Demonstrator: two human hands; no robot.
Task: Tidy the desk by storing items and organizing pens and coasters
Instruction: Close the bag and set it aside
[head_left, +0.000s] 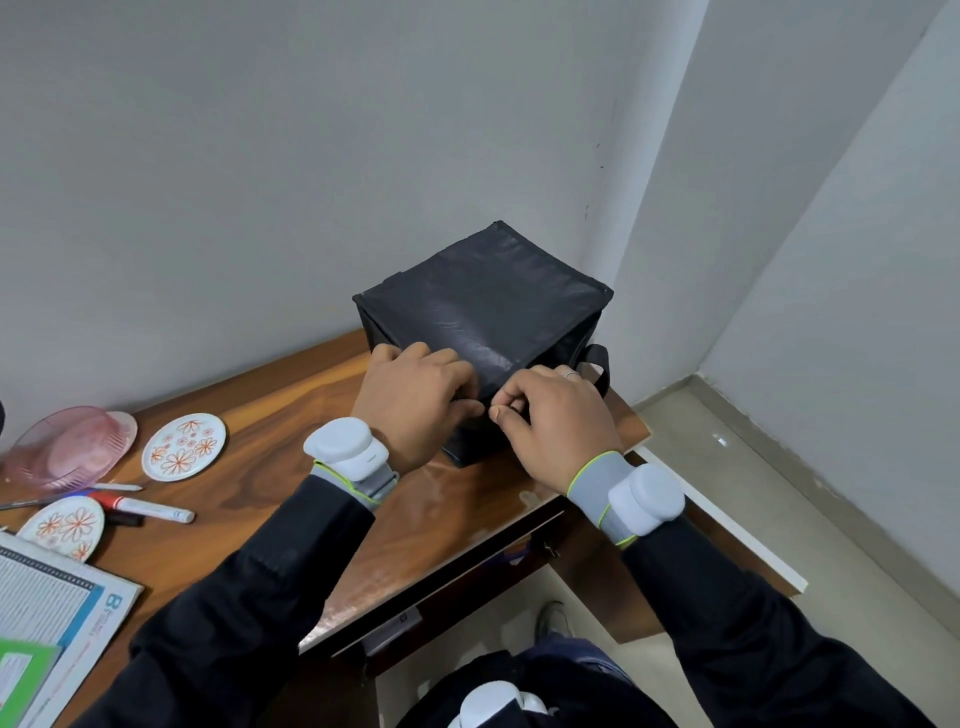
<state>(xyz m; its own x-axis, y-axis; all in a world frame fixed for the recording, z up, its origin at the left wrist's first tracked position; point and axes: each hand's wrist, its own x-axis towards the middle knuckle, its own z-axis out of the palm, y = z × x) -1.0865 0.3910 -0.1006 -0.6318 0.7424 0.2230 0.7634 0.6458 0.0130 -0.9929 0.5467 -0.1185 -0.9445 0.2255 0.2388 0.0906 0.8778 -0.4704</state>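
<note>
A black zip bag (483, 306) stands at the desk's far right corner, its lid down. My left hand (415, 400) rests on the bag's near top edge with fingers curled over it. My right hand (550, 421) pinches something small at the bag's near corner, likely the zip pull, which my fingers hide. Two round coasters with orange flowers lie at the left, one (184, 446) farther back and one (62, 526) nearer. A white marker with a red band (143, 508) and other pens (111, 487) lie between them.
A pink plastic basket (67, 448) lies tipped at the far left. Printed sheets and a green card (52, 618) sit at the near left. The wooden desk (291, 415) ends at the right beside my right wrist, with floor beyond. White walls close the corner.
</note>
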